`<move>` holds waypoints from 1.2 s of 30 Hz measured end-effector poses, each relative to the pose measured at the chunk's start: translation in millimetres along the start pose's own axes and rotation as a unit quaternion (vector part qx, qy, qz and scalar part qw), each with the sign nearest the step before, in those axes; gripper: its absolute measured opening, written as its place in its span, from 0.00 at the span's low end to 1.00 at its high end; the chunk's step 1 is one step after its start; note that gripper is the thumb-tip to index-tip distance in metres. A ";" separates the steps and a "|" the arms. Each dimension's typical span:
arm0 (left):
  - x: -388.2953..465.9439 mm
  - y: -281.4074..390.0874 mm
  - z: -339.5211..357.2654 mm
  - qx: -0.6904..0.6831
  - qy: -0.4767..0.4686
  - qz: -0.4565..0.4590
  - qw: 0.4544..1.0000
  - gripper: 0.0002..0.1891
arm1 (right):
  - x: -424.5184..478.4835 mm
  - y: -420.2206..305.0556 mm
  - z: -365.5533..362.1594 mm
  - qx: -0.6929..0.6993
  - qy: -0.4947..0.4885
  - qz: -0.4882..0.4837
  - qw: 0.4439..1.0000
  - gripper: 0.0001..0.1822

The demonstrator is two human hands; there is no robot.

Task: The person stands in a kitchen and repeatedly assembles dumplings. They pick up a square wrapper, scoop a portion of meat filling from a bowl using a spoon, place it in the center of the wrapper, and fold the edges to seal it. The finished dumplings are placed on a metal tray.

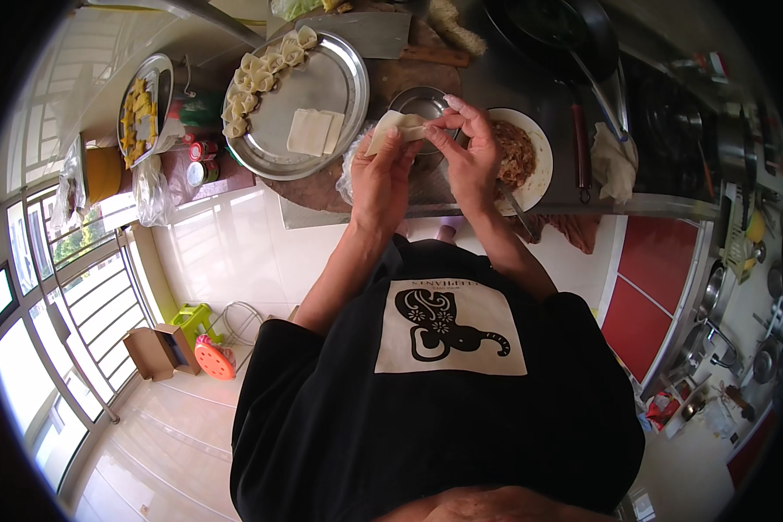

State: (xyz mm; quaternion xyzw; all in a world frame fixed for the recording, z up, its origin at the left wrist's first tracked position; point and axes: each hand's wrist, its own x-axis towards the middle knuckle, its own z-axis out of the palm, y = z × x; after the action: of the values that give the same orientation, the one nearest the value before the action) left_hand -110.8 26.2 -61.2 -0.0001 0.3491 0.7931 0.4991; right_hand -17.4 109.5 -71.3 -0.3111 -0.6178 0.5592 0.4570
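My left hand point(382, 173) and my right hand point(468, 153) hold a pale dough wrapper point(399, 122) between them, pinched by the fingertips; part of it looks folded. Behind the hands is a small metal bowl point(419, 98), partly hidden. A large round metal tray point(287, 171) to the left bears a curved row of folded dumplings point(258, 77) and a stack of square wrappers point(310, 132). Right of my right hand, a white bowl point(543, 151) contains a minced filling point(514, 153), with a metal utensil point(521, 212) leaning over its rim.
A cleaver point(365, 34) lies at the back of the round wooden board point(300, 194). A wok point(548, 32) and a cloth point(614, 163) are at the right. Left stand jars point(202, 171) and an oval plate of yellow pieces point(162, 65). The counter's front edge runs below my hands.
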 end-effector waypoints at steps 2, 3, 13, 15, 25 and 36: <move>0.8 1.0 2.1 0.001 -0.001 0.000 1.000 0.10 | 2.3 2.3 -4.0 -0.030 0.007 -0.017 0.999 0.23; 1.3 1.6 2.5 -0.008 0.001 0.002 1.000 0.10 | 2.5 5.3 -6.3 -0.047 0.008 -0.019 0.999 0.22; 1.9 1.0 4.6 -0.011 -0.009 0.027 1.000 0.08 | 7.0 -14.0 -0.6 0.035 -0.065 0.203 0.977 0.16; 0.8 -0.5 5.1 0.000 -0.002 0.032 0.999 0.07 | 8.1 -13.1 1.7 0.050 -0.044 0.202 0.977 0.13; -5.6 -2.2 8.9 -0.006 0.027 0.029 0.999 0.06 | 9.9 -2.8 6.0 -0.174 -0.035 -0.089 0.980 0.09; -2.0 -5.8 7.1 -0.006 -0.014 0.039 0.999 0.10 | 0.9 -5.3 -0.3 -0.004 -0.030 0.117 0.993 0.18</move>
State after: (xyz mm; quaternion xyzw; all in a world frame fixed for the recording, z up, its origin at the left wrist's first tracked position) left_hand -102.7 30.1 -58.3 0.0217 0.3373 0.8138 0.4727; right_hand -16.9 109.5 -66.0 -0.3657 -0.5928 0.6157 0.3686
